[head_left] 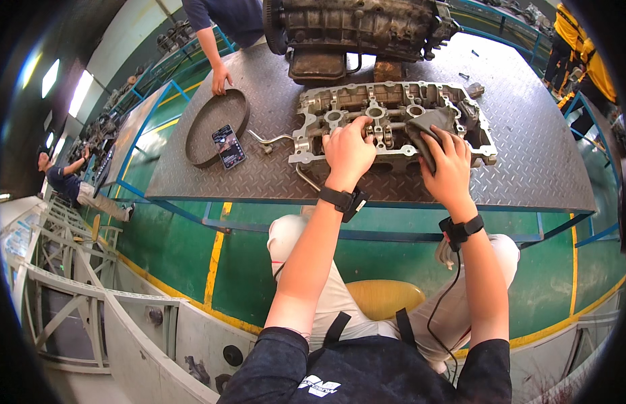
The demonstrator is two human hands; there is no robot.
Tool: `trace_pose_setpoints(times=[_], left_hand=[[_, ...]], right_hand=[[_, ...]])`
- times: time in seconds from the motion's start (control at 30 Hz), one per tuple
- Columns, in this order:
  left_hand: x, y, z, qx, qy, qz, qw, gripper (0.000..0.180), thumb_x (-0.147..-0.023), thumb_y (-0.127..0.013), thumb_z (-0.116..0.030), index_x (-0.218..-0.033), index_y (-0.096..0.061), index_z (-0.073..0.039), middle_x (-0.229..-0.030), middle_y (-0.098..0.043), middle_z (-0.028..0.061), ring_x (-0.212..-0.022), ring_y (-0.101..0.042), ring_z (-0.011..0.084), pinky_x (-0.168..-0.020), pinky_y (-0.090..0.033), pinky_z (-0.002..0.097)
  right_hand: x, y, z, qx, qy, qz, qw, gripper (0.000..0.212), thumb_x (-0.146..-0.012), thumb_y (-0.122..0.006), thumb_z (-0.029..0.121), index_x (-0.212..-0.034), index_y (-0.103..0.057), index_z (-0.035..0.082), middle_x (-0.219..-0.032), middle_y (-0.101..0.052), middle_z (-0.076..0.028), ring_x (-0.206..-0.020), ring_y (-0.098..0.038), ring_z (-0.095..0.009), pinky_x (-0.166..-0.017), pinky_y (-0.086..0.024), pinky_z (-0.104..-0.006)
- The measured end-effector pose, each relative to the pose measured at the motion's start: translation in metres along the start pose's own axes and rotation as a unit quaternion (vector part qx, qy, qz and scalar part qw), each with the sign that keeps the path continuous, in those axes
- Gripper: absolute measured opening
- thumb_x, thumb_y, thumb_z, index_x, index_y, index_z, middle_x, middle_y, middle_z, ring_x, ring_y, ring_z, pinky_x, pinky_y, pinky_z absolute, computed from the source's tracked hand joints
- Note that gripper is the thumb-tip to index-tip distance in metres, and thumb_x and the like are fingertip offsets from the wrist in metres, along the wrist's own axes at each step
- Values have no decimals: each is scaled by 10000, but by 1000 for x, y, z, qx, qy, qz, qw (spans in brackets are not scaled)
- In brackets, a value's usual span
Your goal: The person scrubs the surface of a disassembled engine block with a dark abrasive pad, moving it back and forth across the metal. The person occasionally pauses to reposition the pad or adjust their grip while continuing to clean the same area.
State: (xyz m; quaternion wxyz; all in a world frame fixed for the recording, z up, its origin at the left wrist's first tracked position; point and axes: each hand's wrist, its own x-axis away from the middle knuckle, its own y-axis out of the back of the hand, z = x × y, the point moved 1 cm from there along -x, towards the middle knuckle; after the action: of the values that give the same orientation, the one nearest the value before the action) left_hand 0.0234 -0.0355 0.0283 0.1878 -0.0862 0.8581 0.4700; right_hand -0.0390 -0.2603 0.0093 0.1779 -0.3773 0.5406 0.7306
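Observation:
A metal engine cylinder head (313, 148) lies on the tread-plate table in front of me, its row of round openings and valve gear facing up. My left hand (350, 153) rests on its near left half, fingers bent down around part of it; the fingertips are partly hidden among the metal parts. In my right hand (449, 168) is a dark grey cloth (424, 126), pressed onto the right part of the cylinder head. A bent metal pipe (271, 139) sticks out from the casting's left end.
A large dirty gearbox (367, 34) stands behind the cylinder head. To the left, a phone (229, 147) leans by a wide metal ring (191, 138), which another person's hand (220, 79) touches. Small bolts (464, 76) lie at the back right of the table (535, 148).

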Motion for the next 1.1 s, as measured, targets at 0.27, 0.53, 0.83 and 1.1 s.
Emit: trace_pose_setpoints(times=[0.27, 0.53, 0.83, 1.1], left_hand=[[0, -2, 1, -4, -27, -23, 999, 260, -962, -732, -266, -1218, -773, -251, -959, -781, 3, -1002, -685, 279, -925, -434, 446], [0, -5, 1, 11, -25, -49, 998, 203, -990, -697, -297, -1160, -787, -230, -897, -779, 31, -985, -683, 289, -903, -443, 447], [2, -7, 1, -18, -43, -59, 997, 237, -946, -726, -280, -1170, -778, -220, -903, -767, 14, -986, -683, 279, -908, -447, 444], [2, -2, 0, -13, -33, -26, 999, 301, -936, -746, -283, -1235, -760, -250, -988, -770, 4, -1030, -689, 270, -941, -453, 454]], right_hand=[[0, 0, 0, 0, 3, -4, 1000, 555, -822, -797, 160, -1362, -672, 128, -1448, -617, -100, -1341, -535, -365, -1187, -362, -557], [0, 1, 0, 5, 4, -4, 1000, 557, -819, -799, 160, -1361, -672, 129, -1446, -619, -100, -1339, -536, -368, -1176, -374, -547], [0, 0, 0, -1, 2, -4, 1000, 554, -818, -792, 159, -1357, -673, 126, -1450, -617, -98, -1339, -536, -367, -1172, -372, -552], [-2, 2, 4, 2, -7, -5, 1000, 532, -803, -773, 173, -1324, -680, 122, -1421, -613, -100, -1317, -530, -372, -1152, -380, -545]])
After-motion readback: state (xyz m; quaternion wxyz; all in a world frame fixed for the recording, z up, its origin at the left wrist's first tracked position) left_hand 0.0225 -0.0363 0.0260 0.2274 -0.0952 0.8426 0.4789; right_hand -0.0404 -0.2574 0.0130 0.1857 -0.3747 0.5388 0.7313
